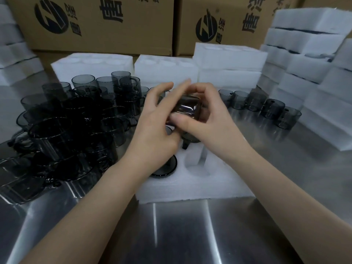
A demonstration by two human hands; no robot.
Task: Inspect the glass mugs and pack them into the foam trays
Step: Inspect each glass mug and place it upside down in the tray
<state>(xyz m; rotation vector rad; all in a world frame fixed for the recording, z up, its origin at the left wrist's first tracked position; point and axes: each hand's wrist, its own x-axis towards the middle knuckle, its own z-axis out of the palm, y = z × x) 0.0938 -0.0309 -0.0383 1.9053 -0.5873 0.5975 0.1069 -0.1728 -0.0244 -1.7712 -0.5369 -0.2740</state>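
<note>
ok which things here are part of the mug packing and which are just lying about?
Job:
mug gripped by right hand, left hand touching it; foam tray below; loose mugs on the left; mug row on the right; spare trays behind.

Lying about:
cardboard boxes; steel table.

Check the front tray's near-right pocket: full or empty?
Empty. The pocket shows only bare white foam inside the foam tray; the pocket left of it holds a dark mug.
</note>
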